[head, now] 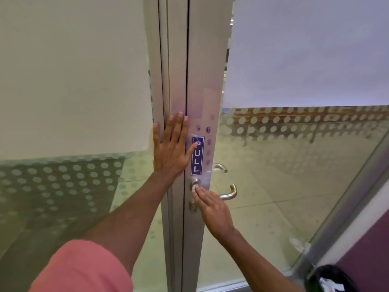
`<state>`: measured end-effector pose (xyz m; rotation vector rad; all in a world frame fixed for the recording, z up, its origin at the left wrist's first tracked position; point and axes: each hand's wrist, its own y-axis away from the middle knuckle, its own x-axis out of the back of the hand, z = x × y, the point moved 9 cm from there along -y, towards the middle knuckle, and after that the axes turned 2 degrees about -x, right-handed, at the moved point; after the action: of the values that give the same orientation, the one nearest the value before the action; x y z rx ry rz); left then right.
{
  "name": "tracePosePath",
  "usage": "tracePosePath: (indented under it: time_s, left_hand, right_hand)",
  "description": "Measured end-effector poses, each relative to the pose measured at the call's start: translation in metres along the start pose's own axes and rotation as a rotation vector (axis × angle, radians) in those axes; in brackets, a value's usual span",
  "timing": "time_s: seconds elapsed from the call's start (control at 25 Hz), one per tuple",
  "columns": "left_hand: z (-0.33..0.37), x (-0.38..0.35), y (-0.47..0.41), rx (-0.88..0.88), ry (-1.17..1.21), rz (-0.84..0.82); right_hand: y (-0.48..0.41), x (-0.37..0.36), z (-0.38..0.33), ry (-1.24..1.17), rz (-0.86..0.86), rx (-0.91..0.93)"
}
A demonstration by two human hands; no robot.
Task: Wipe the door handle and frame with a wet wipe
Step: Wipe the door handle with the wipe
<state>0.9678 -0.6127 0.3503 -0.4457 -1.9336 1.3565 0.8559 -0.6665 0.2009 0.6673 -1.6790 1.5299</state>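
obstacles near right grip (212, 209): door handle (228, 193) just to its right, lever curving toward the viewer; handle base (195, 183) touching its fingertips; second round fitting (192, 205) just left of it. left grip (171, 148) lies flat across the frame (179, 81) above. free room: bare frame above left grip; open glass (273, 186) right of the handle.

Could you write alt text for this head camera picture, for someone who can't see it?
A person's right hand presses a white wet wipe against the base of a metal door handle, while the left hand lies flat on the aluminium door frame. A blue PULL sticker sits above the handle.
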Motion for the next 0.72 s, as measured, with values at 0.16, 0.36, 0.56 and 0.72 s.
tracePosePath:
  time_s: [0.16,0.36,0.56,0.72]
  left_hand:
    - [0.000,0.000,0.000,-0.004,-0.007,0.003]
    - [0.000,0.001,0.000,-0.009,-0.009,0.033]
    - [0.001,0.001,-0.002,-0.015,-0.025,0.039]
    - [0.002,0.000,-0.002,-0.012,-0.042,0.044]
  right_hand:
    - [0.017,0.000,0.008,0.035,0.071,0.017]
    - [0.002,-0.013,-0.008,0.024,0.064,-0.038]
    - [0.026,0.010,0.038,0.013,0.204,-0.107]
    - [0.019,0.012,0.052,-0.054,0.254,-0.277]
